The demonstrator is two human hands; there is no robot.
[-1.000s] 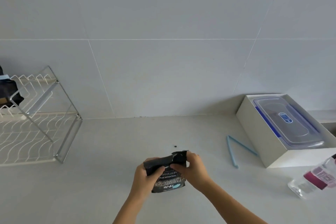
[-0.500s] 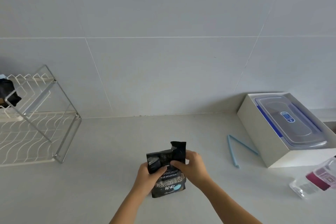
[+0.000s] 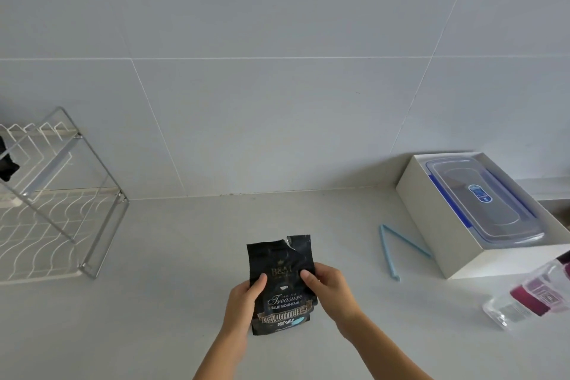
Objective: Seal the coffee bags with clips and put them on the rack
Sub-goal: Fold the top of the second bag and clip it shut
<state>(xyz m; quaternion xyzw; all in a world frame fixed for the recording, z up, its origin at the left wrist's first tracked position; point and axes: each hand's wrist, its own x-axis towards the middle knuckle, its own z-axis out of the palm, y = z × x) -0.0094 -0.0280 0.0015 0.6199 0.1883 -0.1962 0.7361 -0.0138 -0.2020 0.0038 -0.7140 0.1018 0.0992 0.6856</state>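
Coffee bag point(image 3: 282, 284) stands upright on the desk point(image 3: 185, 256), torn top unsealed, with the left hand point(image 3: 243, 299) and right hand point(image 3: 330, 290) each gripping one side, thumbs on its front. Sealing is in hand; next, the top probably needs folding down, then fetching the blue clip point(image 3: 398, 244) lying well to the right.

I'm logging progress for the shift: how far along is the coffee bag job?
Done: a dark item, maybe a bag, sits on the upper tier of the rack at the frame edge. In hand: the left hand and right hand hold the coffee bag upright on the counter, top open and unclipped. Left: fit the blue clip lying on the counter, then rack the bag.
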